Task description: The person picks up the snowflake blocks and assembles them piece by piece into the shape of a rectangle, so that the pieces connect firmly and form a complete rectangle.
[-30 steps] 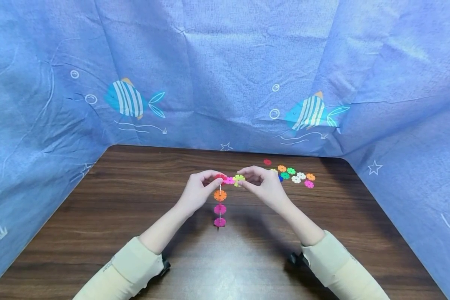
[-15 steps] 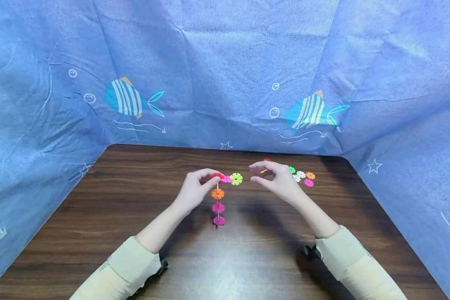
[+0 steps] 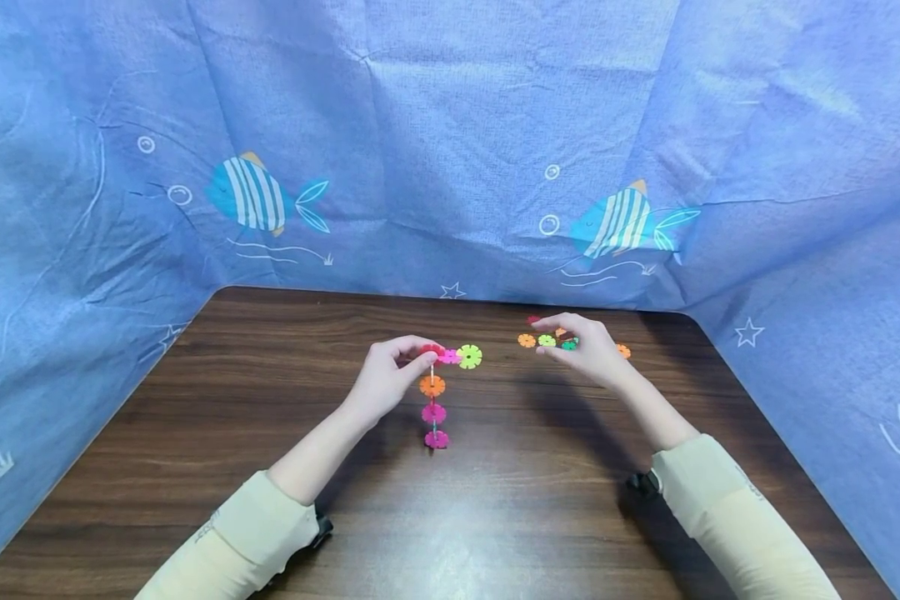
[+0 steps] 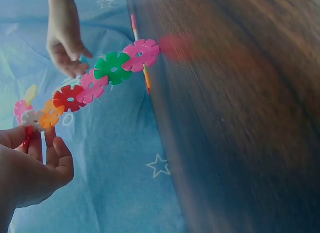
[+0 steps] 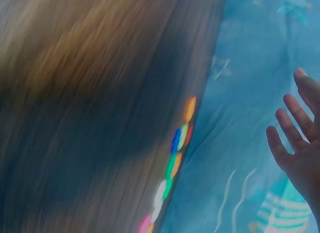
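Observation:
My left hand (image 3: 384, 382) pinches a red notched flower disc (image 3: 432, 353) between thumb and fingers. From it hangs an upright chain of interlocked flower discs (image 4: 114, 69), with pink, green, red, orange and white ones in the left wrist view. A pink disc (image 3: 451, 357) and a yellow-green disc (image 3: 469, 357) stick out sideways from the top, to the right. My right hand (image 3: 594, 352) is raised above the loose discs with thumb and fingers apart, holding nothing that I can see. The right wrist view shows its fingers (image 5: 292, 130) spread.
Loose flower discs lie at the back right of the wooden table (image 3: 270, 400), among them an orange disc (image 3: 526, 341) and a yellow-green disc (image 3: 546, 341). My right hand hides several of them. A blue fish-print cloth (image 3: 450, 150) surrounds the table's back and sides.
My right hand has let go of the yellow-green disc on the structure and moved right, over the loose discs. My left hand keeps its hold and has shifted slightly left with the chain.

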### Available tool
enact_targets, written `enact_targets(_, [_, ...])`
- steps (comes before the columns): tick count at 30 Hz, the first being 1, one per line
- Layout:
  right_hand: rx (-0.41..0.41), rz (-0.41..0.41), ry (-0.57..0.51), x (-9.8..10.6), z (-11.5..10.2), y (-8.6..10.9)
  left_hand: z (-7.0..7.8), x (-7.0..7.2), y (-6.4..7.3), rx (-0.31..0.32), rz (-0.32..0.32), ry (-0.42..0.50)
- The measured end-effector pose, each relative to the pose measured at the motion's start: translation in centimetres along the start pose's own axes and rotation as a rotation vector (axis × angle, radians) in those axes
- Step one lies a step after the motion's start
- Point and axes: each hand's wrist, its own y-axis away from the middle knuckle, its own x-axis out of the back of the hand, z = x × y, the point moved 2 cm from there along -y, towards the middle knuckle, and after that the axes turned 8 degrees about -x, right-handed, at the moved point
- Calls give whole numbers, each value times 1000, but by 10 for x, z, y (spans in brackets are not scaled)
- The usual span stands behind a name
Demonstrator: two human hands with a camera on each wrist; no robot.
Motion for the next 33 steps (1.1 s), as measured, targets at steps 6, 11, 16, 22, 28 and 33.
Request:
enact_targets(6, [-41, -66, 58, 5, 31, -3, 0, 1, 0, -1, -7, 12])
enact_targets(11, [-88, -136, 94, 4, 59, -4, 1, 2, 0, 7, -7, 17])
enact_targets(16, [-91, -196, 116, -1, 78, -4, 1, 2, -1, 19, -5, 12])
enact_targets(22, [-146, -286, 141, -5, 92, -4, 0, 1, -1, 20, -10, 8])
enact_targets(28, [-189, -318, 148, -11, 105, -7, -1, 0, -1, 17, -10, 21])
enact_targets(33, [-156, -282, 187, -16, 106, -8, -2, 0, -1, 11, -5, 28])
